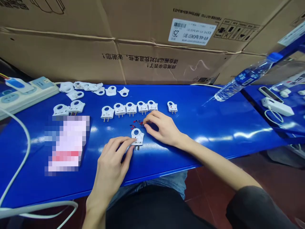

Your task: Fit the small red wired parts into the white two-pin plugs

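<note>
A white plug housing (137, 137) with a round hole and metal prongs lies on the blue table, its left side pinched between the thumb and fingers of my left hand (114, 156). Just beyond it are small red and black parts (138, 122). My right hand (163, 127) is at the right end of these parts, thumb and index finger nearly together; whatever lies between the fingertips is too small to name. Behind, several similar housings (131, 108) stand in a row, and one more housing (172, 107) sits apart on the right.
More white pieces (88, 86) lie at the back left, near a power strip (28, 92). A blurred pink object (70, 143) rests on the left. Cardboard boxes (83, 60) line the back. A clear bottle (245, 78) and a white adapter (277, 106) are at the right.
</note>
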{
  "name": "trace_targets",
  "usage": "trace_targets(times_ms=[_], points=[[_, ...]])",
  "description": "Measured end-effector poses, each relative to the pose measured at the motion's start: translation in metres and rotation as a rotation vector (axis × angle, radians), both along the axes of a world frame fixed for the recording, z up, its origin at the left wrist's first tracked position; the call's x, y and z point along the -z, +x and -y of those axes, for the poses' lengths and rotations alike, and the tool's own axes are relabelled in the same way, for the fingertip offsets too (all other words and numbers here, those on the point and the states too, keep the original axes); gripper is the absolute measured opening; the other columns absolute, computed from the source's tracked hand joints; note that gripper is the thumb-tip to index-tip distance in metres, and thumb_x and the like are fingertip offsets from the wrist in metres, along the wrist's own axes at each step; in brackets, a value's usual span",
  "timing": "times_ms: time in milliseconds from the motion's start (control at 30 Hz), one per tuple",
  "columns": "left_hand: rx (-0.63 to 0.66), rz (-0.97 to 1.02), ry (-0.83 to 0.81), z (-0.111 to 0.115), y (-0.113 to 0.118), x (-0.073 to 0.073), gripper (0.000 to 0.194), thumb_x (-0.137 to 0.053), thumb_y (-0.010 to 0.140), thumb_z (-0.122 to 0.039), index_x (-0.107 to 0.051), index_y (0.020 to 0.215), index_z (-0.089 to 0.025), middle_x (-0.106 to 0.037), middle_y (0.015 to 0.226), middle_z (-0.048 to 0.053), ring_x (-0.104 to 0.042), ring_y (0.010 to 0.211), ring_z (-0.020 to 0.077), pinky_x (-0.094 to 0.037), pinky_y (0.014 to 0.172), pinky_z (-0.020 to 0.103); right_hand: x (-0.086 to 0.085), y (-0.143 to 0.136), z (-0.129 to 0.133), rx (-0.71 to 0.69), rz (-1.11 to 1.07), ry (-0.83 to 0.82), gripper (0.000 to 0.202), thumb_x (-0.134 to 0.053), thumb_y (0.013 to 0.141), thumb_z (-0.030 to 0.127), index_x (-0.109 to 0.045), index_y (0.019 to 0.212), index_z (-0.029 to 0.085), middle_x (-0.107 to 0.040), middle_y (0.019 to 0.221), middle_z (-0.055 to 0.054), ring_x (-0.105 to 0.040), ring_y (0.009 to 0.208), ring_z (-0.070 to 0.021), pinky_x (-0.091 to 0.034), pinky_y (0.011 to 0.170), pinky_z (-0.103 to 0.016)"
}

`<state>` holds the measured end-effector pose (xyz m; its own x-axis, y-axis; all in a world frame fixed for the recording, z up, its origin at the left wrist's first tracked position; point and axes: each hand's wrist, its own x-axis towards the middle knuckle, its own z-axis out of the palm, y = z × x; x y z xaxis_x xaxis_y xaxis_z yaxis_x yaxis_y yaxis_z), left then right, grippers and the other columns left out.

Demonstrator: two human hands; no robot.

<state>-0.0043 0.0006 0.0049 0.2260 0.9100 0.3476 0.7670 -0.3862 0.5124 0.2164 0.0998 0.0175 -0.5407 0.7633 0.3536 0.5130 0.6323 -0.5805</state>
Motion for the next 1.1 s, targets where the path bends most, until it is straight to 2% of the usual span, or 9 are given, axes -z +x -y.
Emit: trace_targets(times_ms=[133,300,567,700,833,900,1100], points=[[0.008,0.008,0.017,0.0007,-0.0003,-0.0006,0.025,-0.057,0.102,-0.021,-0.064,0.126,-0.027,-0.070,0.118,0.004,-0.065,0.110,0.0217,-0.050,0.100,0.041,-0.0048,-0.0048,0.0048,0.003,-0.203,-0.251,0.010,-0.061,0.100,0.025,-0.068,0.097,0.020,-0.070,0.097,-0.002,-0.064,0.084,-0.0147,-0.051,0.080,-0.029],[0.020,-0.004,0.025,0.0008,-0.0011,-0.0004,0.026,-0.057,0.102,-0.021,-0.063,0.127,-0.027,-0.071,0.119,0.005,-0.066,0.110,0.0221,-0.050,0.098,0.040,-0.0061,-0.0071,0.0080,0.023,-0.258,-0.430,0.012,-0.059,0.100,0.029,-0.068,0.098,0.020,-0.073,0.095,-0.001,-0.064,0.078,-0.0131,-0.050,0.075,-0.028],[0.014,-0.020,0.035,0.0005,0.0001,-0.0001,0.025,-0.057,0.102,-0.022,-0.063,0.127,-0.027,-0.072,0.118,0.005,-0.067,0.109,0.0227,-0.050,0.096,0.039,-0.0016,-0.0055,0.0034,0.055,-0.386,-0.576,0.008,-0.061,0.095,0.027,-0.063,0.095,0.019,-0.074,0.096,-0.002,-0.069,0.085,-0.0144,-0.052,0.077,-0.029],[0.023,-0.028,0.037,0.0004,0.0004,-0.0010,0.025,-0.056,0.103,-0.024,-0.063,0.127,-0.027,-0.073,0.118,0.005,-0.067,0.109,0.0231,-0.050,0.097,0.040,-0.0015,-0.0039,0.0017,0.057,-0.420,-0.626,0.016,-0.064,0.093,0.027,-0.064,0.107,0.019,-0.072,0.092,-0.002,-0.068,0.085,-0.0155,-0.054,0.081,-0.031],[0.021,-0.033,0.025,0.0004,0.0010,-0.0020,0.024,-0.055,0.104,-0.025,-0.063,0.126,-0.027,-0.073,0.118,0.006,-0.067,0.110,0.0237,-0.050,0.096,0.041,-0.0054,-0.0020,0.0010,0.013,-0.422,-0.655,0.023,-0.056,0.099,0.026,-0.070,0.116,0.019,-0.075,0.107,-0.005,-0.069,0.092,-0.0161,-0.054,0.090,-0.035],[0.022,-0.035,0.018,0.0003,0.0011,-0.0019,0.024,-0.054,0.104,-0.026,-0.063,0.126,-0.026,-0.073,0.119,0.006,-0.067,0.111,0.0243,-0.050,0.096,0.042,-0.0071,-0.0016,0.0008,-0.001,-0.415,-0.647,0.024,-0.054,0.102,0.026,-0.073,0.114,0.020,-0.076,0.112,-0.004,-0.068,0.094,-0.0158,-0.053,0.091,-0.035],[0.033,-0.028,0.022,-0.0002,0.0003,0.0002,0.024,-0.055,0.104,-0.025,-0.063,0.126,-0.028,-0.073,0.119,0.005,-0.067,0.111,0.0238,-0.050,0.096,0.042,-0.0076,-0.0044,0.0037,0.001,-0.434,-0.643,0.015,-0.060,0.099,0.026,-0.072,0.105,0.020,-0.077,0.108,-0.004,-0.070,0.092,-0.0161,-0.055,0.087,-0.034]])
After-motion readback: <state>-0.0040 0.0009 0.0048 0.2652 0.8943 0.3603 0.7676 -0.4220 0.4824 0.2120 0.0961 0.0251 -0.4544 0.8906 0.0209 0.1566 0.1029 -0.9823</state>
